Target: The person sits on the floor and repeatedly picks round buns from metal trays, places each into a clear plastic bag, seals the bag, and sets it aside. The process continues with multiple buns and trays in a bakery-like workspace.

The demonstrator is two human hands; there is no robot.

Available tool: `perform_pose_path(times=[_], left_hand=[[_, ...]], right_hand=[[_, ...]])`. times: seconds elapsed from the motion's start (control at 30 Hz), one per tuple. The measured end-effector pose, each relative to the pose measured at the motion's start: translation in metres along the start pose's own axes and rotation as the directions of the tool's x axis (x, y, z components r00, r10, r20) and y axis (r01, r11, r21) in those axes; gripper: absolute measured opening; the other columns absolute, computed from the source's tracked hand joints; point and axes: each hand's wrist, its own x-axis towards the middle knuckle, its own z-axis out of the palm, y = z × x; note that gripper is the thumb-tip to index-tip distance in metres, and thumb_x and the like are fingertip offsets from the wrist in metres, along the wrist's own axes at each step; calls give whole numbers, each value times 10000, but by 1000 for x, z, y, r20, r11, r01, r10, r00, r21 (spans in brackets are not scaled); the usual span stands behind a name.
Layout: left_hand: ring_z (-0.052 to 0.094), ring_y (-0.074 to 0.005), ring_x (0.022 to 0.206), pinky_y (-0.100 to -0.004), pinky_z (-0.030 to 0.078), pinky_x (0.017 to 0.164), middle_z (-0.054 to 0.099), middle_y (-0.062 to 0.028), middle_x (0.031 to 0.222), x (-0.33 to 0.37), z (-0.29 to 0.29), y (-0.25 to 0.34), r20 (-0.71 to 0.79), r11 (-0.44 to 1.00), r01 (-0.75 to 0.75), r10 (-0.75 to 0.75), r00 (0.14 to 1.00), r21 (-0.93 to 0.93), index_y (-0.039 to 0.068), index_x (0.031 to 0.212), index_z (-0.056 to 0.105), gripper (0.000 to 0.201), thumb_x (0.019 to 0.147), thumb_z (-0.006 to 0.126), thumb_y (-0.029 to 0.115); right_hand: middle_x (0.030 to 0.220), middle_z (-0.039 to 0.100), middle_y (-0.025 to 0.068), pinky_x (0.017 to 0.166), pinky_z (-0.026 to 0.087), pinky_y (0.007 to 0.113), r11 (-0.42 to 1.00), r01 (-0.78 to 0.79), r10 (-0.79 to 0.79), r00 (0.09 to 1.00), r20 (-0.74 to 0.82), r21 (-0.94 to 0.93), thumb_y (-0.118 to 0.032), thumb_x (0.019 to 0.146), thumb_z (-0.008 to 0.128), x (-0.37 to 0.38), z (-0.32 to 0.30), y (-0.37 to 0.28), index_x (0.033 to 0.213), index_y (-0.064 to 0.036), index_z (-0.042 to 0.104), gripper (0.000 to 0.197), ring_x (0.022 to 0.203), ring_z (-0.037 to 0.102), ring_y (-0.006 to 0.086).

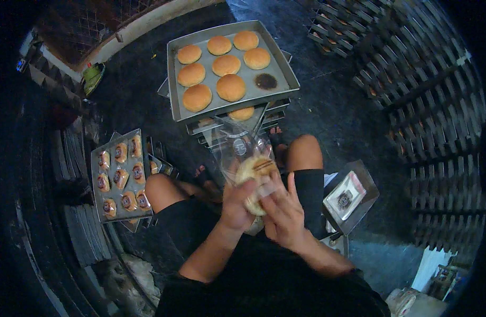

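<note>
Between left hand (236,208) and right hand (283,215), fingers (292,185) pinch a bun (251,168), steadying it, I guess; past them, a clear bag (239,143).

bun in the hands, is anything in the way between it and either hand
Nothing solid visibly is: the left hand and right hand are both right at the bun. A clear plastic bag shows just beyond it; whether its film runs between hands and bun is too blurred to tell.

Bun (247,170) in both hands (236,206) (286,214), tray (269,94) beyond
</note>
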Motion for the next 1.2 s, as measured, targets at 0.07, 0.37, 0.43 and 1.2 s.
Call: perform_pose_path(times=[0.07, 0.37, 0.43, 1.2], left_hand=[[465, -286, 1479, -439, 382, 1223, 440, -174, 1614, 5, 8, -8, 181, 945, -221, 180, 967, 240, 35, 1640, 250, 896, 921, 769, 166], [602, -286, 1314, -426, 454, 1162, 557, -199, 1479, -9, -5, 7, -8, 873, -199, 226, 974, 446, 2, 1611, 293, 768, 971, 692, 146], [639, -307, 1254, -435, 486, 1129, 603, -215, 1422, -8, -16, 5, -160, 979, -76, 106, 981, 187, -7, 1556, 380, 656, 1005, 631, 244], [732, -281, 1109, -369, 568, 962, 747, -129, 1233, -8, -57, -89, -116, 613, 80, 20, 993, 786, 30, 1269, 720, 302, 1020, 693, 199]], right_hand=[[1498, 607, 224, 1240, 179, 715, 998, -11, 13, 1000, -28, 70, 30, 798, 742, 8, 4, 5, 1401, -32, 650, 614, 1476, 500, 425], [1490, 628, 171, 1264, 171, 685, 998, -18, 17, 1000, 13, 67, -72, 800, 820, 8, 38, 12, 1414, -53, 658, 635, 1474, 507, 394], [1473, 638, 170, 1272, 166, 671, 993, -43, 35, 997, 75, 113, -70, 814, 815, 10, 39, 11, 1336, -60, 699, 534, 1469, 513, 391], [1155, 750, 199, 572, 576, 238, 790, -470, 595, 742, -308, 393, -5, 990, 728, -60, -63, 54, 1113, 65, 759, 145, 750, 702, 125]])
